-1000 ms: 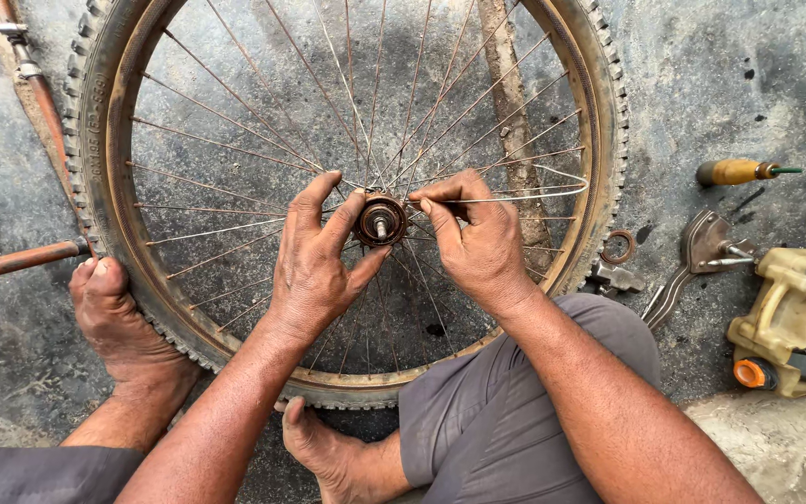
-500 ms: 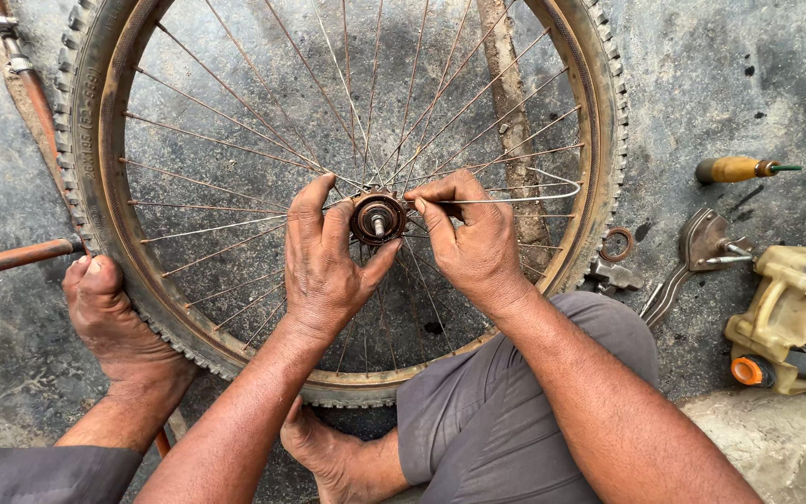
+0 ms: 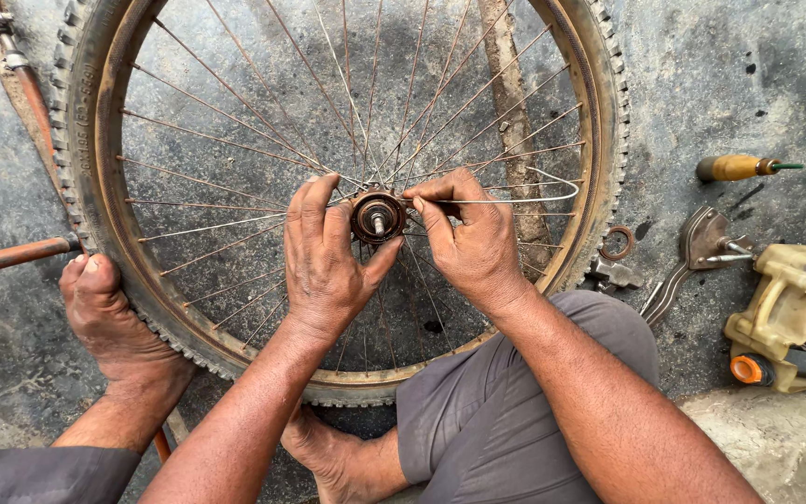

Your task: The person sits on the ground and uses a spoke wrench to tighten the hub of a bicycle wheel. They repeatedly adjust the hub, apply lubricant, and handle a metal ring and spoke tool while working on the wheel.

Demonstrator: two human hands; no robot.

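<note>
Presently, left hand (image 3: 328, 257) cups the rusty hub (image 3: 377, 216) of a worn spoked wheel (image 3: 95, 187); right hand (image 3: 468, 238) pinches a bent spoke (image 3: 534, 199).

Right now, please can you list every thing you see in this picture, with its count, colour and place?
bicycle wheel: one, brown rim with worn tyre, lying on the grey floor, centre
hub: one, rusty brown, wheel middle
bent wire: one, silver, right of hub, among spokes
screwdriver: one, yellow-brown handle, upper right
metal ring: one, rusty, right of the tyre
jug: one, cream with orange cap, far right
pipe: one, rusty orange, left edge
foot: one, bare, against the tyre at left
left hand: one, fingers at hub
right hand: one, pinching the wire
</note>
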